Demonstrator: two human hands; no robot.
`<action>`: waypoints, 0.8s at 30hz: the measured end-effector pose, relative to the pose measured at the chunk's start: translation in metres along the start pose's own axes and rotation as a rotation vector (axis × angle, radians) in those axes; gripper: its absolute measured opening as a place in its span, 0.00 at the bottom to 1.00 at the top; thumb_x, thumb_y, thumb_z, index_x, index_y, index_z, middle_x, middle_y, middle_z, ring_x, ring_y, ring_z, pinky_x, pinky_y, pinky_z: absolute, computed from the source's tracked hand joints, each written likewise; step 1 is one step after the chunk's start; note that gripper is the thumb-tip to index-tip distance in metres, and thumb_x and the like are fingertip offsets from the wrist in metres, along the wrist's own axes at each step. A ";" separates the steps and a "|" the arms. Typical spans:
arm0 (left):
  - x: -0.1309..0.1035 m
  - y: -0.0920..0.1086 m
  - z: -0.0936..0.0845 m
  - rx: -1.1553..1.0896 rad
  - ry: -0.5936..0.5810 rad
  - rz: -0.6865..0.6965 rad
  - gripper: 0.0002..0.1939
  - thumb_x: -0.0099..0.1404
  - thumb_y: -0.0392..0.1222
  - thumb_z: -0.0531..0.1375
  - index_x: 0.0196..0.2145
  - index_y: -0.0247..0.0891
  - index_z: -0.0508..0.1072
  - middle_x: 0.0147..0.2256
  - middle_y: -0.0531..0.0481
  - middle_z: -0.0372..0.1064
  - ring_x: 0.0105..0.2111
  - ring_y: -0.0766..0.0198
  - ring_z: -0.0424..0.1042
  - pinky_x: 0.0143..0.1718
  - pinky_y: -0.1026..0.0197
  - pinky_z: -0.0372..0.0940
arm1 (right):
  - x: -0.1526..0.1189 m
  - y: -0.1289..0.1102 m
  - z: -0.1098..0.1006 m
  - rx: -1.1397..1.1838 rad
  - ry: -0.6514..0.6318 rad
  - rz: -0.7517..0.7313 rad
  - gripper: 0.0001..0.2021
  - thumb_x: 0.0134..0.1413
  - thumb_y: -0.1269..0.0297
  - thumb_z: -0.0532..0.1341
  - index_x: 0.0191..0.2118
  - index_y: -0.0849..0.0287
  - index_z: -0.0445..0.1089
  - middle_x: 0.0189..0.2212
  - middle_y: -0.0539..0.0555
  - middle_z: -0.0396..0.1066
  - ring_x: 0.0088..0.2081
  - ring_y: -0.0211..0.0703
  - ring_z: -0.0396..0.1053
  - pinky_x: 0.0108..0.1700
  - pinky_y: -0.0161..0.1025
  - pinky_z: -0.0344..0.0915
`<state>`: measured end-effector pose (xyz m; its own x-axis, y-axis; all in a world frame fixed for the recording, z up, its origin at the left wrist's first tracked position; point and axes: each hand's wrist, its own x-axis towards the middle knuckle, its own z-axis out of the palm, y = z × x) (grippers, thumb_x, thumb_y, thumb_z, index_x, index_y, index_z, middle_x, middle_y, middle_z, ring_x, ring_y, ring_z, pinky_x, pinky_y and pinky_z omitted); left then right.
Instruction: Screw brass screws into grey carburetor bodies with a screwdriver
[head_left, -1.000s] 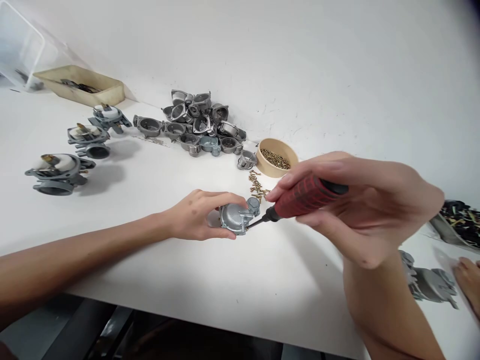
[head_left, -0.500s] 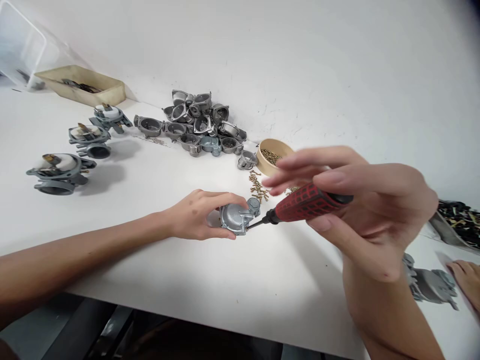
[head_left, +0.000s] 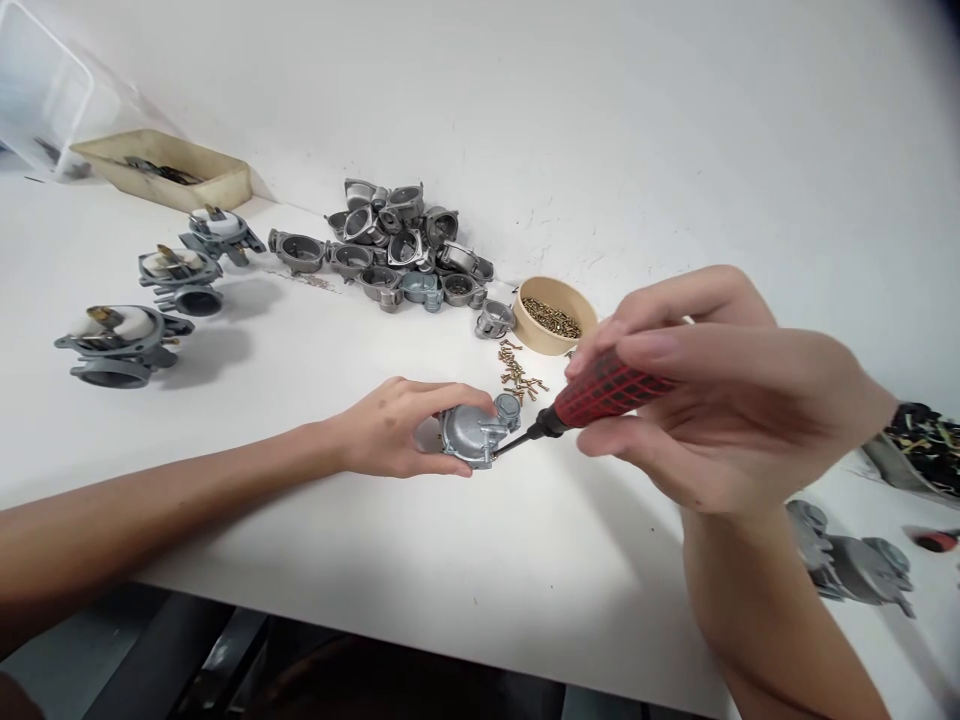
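Note:
My left hand point(head_left: 390, 428) grips a small grey metal carburetor part point(head_left: 471, 432) and pins it to the white table point(head_left: 420, 560). My right hand point(head_left: 720, 400) is wrapped around the red and black handle of a screwdriver point(head_left: 600, 392). Its dark tip touches the right side of the part. A scatter of small brass screws point(head_left: 519, 372) lies just behind the part, in front of a tan bowl of screws point(head_left: 553, 316).
A heap of grey metal bowl covers point(head_left: 397, 250) sits by the wall. Three carburetor bodies point(head_left: 120, 342) stand in a row at the left, with a beige tray point(head_left: 161, 170) behind them. Another carburetor point(head_left: 847, 562) and a tray of dark parts point(head_left: 922, 445) lie at the right.
My right hand's fingers spread off the screwdriver handle, then closed on it again, and the hand rose slightly. Another person's hand at the lower right has left the view.

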<state>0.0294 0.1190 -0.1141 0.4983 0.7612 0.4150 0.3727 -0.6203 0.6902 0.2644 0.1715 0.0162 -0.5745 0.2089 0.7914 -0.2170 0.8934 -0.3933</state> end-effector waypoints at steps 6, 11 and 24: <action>0.001 0.000 0.000 0.013 0.020 0.043 0.27 0.67 0.54 0.68 0.59 0.44 0.67 0.52 0.50 0.75 0.44 0.63 0.77 0.44 0.65 0.66 | 0.007 0.006 -0.003 0.049 -0.064 -0.154 0.30 0.47 0.85 0.68 0.59 0.65 0.74 0.40 0.60 0.73 0.38 0.49 0.76 0.28 0.40 0.78; 0.001 0.000 0.000 0.033 0.021 0.024 0.28 0.67 0.54 0.68 0.59 0.45 0.66 0.52 0.53 0.75 0.44 0.64 0.77 0.45 0.66 0.66 | 0.004 -0.002 -0.003 0.042 -0.122 -0.044 0.29 0.55 0.80 0.65 0.63 0.60 0.71 0.54 0.60 0.70 0.51 0.54 0.74 0.34 0.39 0.80; 0.000 0.000 -0.001 0.011 0.008 0.006 0.27 0.67 0.54 0.69 0.58 0.44 0.67 0.53 0.51 0.74 0.45 0.63 0.77 0.44 0.66 0.67 | 0.007 -0.010 0.001 -0.160 -0.115 0.150 0.18 0.58 0.64 0.70 0.54 0.55 0.75 0.52 0.58 0.70 0.46 0.54 0.75 0.35 0.44 0.81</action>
<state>0.0290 0.1187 -0.1136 0.4947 0.7588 0.4236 0.3787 -0.6269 0.6808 0.2617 0.1634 0.0246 -0.6790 0.3056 0.6675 -0.0002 0.9091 -0.4165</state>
